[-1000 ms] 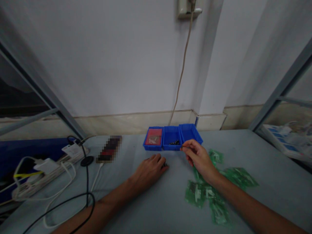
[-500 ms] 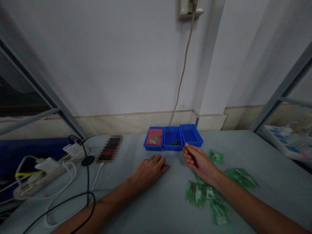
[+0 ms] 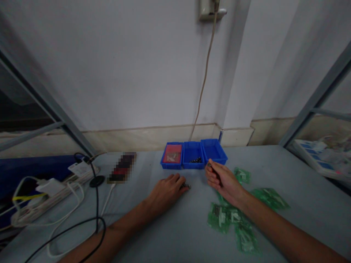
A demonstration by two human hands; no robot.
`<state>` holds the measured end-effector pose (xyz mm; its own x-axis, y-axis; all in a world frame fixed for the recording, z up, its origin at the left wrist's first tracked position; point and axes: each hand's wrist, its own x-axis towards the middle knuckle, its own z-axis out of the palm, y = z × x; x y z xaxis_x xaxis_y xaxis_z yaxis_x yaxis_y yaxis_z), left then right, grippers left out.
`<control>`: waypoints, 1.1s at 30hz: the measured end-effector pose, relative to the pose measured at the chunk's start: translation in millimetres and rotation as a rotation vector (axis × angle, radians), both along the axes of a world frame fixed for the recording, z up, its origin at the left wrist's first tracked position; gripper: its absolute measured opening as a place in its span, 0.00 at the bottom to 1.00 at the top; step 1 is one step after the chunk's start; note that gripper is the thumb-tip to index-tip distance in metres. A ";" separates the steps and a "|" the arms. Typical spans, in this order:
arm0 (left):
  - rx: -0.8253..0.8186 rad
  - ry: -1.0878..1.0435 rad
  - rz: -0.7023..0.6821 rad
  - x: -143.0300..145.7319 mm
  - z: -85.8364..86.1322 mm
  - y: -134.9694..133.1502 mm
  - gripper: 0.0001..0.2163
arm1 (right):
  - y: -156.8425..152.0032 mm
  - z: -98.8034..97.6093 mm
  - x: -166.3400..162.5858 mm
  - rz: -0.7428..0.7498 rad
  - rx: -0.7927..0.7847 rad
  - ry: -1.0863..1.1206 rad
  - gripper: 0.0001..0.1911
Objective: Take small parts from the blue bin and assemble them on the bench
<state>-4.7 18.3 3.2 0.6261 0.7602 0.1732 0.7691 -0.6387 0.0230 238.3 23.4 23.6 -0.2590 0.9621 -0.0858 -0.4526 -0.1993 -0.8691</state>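
Our middle blue plastic tray held small dark parts; our right hand pinched a tiny piece; shiny metallic bits were left at our curled left hand, its hold unclear.

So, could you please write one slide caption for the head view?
Right hand pinching a small part, left hand on the table, three blue bins beyond.

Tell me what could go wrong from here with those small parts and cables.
The right hand pinches a small part, which might slip and drop. The small metal pieces at the left hand could scatter if that hand shifts. The black cable appears to loop across the left forearm, so it might snag if the arm lifts.
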 end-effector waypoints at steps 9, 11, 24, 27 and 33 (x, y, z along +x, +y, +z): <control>-0.035 -0.070 0.006 -0.7 2.6 -0.6 0.10 | -3.1 -0.6 -4.0 -0.143 0.119 -0.203 0.21; -0.020 -0.082 0.001 -1.3 1.8 -0.9 0.10 | -3.2 -0.6 -4.0 -0.154 0.162 -0.245 0.20; -0.040 -0.125 -0.083 -1.6 2.4 1.6 0.09 | -3.6 -1.5 -4.1 -0.178 0.269 -0.341 0.16; -0.031 -0.113 -0.080 -1.7 0.7 1.8 0.10 | -2.8 -3.5 -3.5 -0.174 0.282 -0.355 0.17; -0.049 -0.122 -0.056 -1.4 0.5 1.9 0.11 | -3.0 -6.2 -3.3 -0.149 0.288 -0.377 0.15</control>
